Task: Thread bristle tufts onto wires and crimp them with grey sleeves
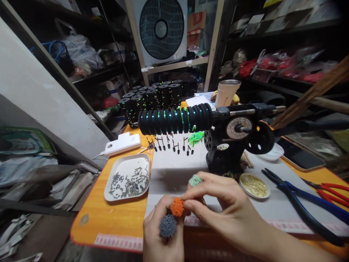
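My left hand (160, 233) is closed around two bundles at the table's front edge: an orange-tipped bundle (177, 206) and a dark grey-tipped bundle (168, 225). The thumb and forefinger of my right hand (218, 200) pinch together at the right side of the orange tips; what lies between them is too small to make out. A pale green piece (195, 180) shows at my right forefinger. Behind my hands stands a black winding device (237, 127) with a ribbed black roller (174, 118). Small dark pieces (178, 148) hang below the roller.
A white tray (108, 194) of small metal parts is at the left, near a white power bank (122, 144). On the right are a dish of gold bits (255, 185), blue-handled pliers (302, 207), red-handled pliers (331, 191) and a phone (300, 154). Black spools (152, 94) stand behind.
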A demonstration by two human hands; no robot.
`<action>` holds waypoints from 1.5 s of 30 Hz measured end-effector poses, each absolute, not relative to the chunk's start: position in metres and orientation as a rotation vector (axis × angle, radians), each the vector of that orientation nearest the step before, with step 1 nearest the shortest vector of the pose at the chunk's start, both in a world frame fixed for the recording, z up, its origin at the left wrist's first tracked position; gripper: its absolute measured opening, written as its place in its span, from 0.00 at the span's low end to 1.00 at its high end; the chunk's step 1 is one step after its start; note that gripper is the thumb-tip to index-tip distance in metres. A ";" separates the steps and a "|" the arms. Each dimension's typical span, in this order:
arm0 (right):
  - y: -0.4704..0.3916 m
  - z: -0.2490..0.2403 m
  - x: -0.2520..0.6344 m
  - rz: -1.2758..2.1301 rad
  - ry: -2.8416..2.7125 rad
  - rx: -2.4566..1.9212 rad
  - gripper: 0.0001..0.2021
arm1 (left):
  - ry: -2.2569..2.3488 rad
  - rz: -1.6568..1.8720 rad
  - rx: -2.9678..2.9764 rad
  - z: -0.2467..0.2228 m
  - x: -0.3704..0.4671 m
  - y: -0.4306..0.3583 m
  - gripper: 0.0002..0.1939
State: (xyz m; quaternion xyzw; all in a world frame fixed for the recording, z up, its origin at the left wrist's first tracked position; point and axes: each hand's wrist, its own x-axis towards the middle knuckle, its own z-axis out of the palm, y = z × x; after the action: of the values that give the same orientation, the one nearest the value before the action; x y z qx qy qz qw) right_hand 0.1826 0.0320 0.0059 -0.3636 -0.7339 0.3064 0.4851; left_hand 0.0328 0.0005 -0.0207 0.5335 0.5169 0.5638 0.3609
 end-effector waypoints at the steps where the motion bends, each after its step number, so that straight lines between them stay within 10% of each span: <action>1: 0.032 0.007 0.182 0.751 -1.790 -0.883 0.06 | 1.328 1.461 1.417 -0.021 0.033 0.000 0.08; 45: 0.030 0.012 0.181 0.594 -1.922 -0.839 0.07 | 1.273 1.477 0.876 -0.021 0.033 -0.003 0.19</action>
State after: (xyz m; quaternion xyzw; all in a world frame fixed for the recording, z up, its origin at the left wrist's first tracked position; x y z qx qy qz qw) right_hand 0.1808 0.0301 0.0121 -0.3411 -0.7818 0.2415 0.4627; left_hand 0.0325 -0.0027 -0.0212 0.3594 0.5221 0.6058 0.4809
